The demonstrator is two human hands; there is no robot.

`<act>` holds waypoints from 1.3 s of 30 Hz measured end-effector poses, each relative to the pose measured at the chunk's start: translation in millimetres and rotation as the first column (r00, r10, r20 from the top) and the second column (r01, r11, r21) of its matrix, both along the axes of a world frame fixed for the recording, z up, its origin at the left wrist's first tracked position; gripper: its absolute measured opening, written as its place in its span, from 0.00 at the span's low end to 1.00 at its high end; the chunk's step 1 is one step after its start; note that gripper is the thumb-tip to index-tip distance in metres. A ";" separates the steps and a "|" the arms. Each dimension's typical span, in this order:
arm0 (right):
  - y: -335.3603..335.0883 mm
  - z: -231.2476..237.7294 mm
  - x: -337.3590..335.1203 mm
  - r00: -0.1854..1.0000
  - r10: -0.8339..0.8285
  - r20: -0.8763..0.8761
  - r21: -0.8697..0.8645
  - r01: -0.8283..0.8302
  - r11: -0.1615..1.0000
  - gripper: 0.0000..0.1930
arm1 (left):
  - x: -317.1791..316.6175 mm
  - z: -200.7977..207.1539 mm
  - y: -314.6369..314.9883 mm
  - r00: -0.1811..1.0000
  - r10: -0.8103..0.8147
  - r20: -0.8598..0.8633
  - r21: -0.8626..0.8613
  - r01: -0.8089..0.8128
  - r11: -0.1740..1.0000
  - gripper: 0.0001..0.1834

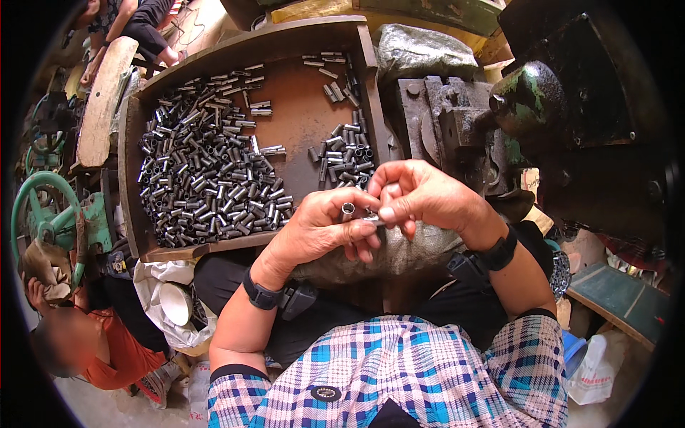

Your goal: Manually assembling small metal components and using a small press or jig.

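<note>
"While the person sat with both arms over their lap, what did the left hand (317, 222) hold?"

"It held a little metal tube (347, 208). The round open end faced up, and the left fingers were curled around it."

"And the right hand (437, 196)?"

"Its thumb and first finger pinched a small shiny piece (372, 219), just beside the tube. The left thumb touched that piece too. Part of it was hidden, so nobody could tell its whole shape."

"Where were the two hands?"

"They were close together, by the near right corner of a big tray (285, 135). A gray sheet (421, 250) lay below them."

"What was in the tray?"

"A big pile of tubes (214, 178) lay on the left, some dark and some shiny. A smaller pile (346, 153) lay on the right, near the hands. A few more tubes lay in the far right corner."

"What was around it?"

"A dark machine (531, 100) with worn green paint stood on the right. On the left were a green wheel (48, 209) and another person in an orange top (118, 349)."
</note>
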State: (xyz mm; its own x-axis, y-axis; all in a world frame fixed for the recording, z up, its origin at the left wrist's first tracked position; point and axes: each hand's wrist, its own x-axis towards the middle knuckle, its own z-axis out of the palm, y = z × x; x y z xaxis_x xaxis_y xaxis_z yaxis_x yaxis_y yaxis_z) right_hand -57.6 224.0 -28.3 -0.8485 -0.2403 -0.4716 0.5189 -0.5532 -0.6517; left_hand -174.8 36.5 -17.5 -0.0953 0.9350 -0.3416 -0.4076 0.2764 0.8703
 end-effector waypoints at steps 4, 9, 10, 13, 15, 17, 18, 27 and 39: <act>-9.3 6.4 -1.1 0.999 0.016 -0.050 0.032 -0.014 0.999 0.18 | -6.6 2.6 0.9 0.999 -0.007 0.038 -0.038 0.008 0.999 0.14; -10.1 -4.8 -10.8 0.999 -0.035 -0.007 -0.023 0.034 0.999 0.17 | -4.1 -3.8 -0.4 0.812 0.059 -0.581 0.222 0.088 0.971 0.18; -7.4 -7.8 -10.9 0.999 -0.024 0.030 0.032 0.023 0.999 0.16 | -3.5 -8.9 0.7 0.639 0.155 -0.753 0.283 0.102 0.954 0.21; -11.0 -4.0 -19.3 1.000 0.004 0.008 0.183 -0.005 0.983 0.15 | 4.2 -7.4 -1.6 0.418 0.249 -0.873 0.316 0.097 0.944 0.29; -12.6 -4.9 -25.3 0.999 0.034 0.013 0.232 -0.036 0.972 0.14 | 6.4 -9.9 -6.3 0.357 0.254 -0.899 0.295 0.062 0.954 0.27; -18.5 1.3 -35.2 0.998 0.053 -0.020 0.485 -0.036 0.874 0.14 | 0.3 -18.7 -10.5 0.339 0.286 -0.896 0.305 0.001 0.952 0.26; -21.9 7.5 -43.7 0.997 0.059 -0.040 0.657 -0.019 0.754 0.14 | -3.4 -24.9 -12.6 0.320 0.307 -0.896 0.305 -0.056 0.951 0.24; 0.0 -34.4 -160.7 0.950 0.306 0.068 0.847 0.107 -0.521 0.08 | -53.8 -29.8 -27.0 0.610 0.750 0.257 -0.138 -0.745 0.653 0.08; -24.3 -33.0 -148.2 0.814 0.570 0.113 0.835 0.234 -0.498 0.07 | -31.5 -54.1 -12.0 0.136 0.020 -0.991 -0.024 -0.317 0.948 0.11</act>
State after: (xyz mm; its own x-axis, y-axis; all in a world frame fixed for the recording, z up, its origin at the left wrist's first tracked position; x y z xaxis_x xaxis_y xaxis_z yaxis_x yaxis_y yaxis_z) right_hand -205.8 199.7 -61.3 -0.9976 -0.0560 -0.0420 -0.0537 0.9972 -0.0522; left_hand -206.4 24.5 -71.5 -0.6300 0.7761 0.0255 0.6740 0.5302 0.5143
